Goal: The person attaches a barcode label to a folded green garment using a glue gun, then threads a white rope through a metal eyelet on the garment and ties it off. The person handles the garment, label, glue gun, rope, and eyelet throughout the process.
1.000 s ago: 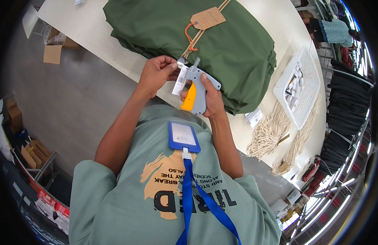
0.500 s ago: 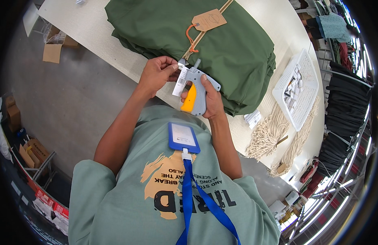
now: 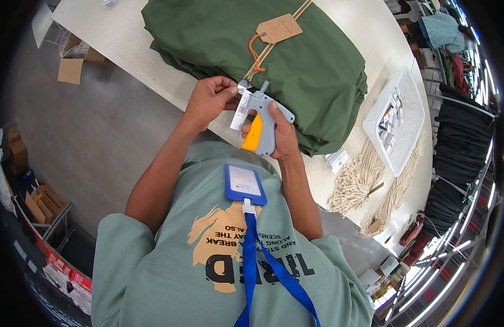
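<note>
Right hand grasps a grey-and-orange tagging gun just near of folded green garments on the desk; left hand pinches a white label at its tip.

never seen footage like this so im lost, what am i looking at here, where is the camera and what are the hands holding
There is no machine here: a person works with two bare hands. The single picture comes from a wide fisheye camera worn on that person's head and looking down, so you see their own chest, a blue badge holder on a lanyard, and both forearms. Straight edges bend near the rim.

The right hand grips a grey tagging gun with an orange trigger. The left hand pinches a small white label at the gun's tip.

On the pale table lies a stack of folded green garments with a brown paper tag on an orange cord. To the right are a white basket of small tags and bundles of cream cord.
</note>
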A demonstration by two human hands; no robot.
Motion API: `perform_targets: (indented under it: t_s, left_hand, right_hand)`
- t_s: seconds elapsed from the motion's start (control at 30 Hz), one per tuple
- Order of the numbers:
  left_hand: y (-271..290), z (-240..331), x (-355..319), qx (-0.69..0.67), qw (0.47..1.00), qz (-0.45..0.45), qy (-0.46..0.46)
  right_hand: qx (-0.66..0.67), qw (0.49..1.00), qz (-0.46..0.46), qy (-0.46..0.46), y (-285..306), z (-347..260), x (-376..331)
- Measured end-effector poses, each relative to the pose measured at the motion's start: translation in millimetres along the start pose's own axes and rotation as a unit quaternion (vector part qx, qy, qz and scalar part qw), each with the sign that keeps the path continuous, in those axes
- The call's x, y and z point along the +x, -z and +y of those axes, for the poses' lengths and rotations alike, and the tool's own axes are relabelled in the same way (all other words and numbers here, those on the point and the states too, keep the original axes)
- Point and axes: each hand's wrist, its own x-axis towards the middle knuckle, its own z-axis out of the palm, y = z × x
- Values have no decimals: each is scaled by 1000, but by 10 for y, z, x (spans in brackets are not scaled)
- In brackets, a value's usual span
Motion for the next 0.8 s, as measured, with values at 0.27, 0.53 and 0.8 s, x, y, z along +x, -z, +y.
perform_targets:
  t_s: [0.27,0.53,0.8]
  left_hand:
    - [-1,7,-11,-1,1000,2,1]
    - [-5,22,-10,10,1000,3,-2]
    - [5,31,-22,30,999,1,-15]
  right_hand:
    - [21,1000,6,8,-55,-6,-10]
    - [22,1000,14,4,-57,0,0]
    - [14,1000,14,3,-59,0,7]
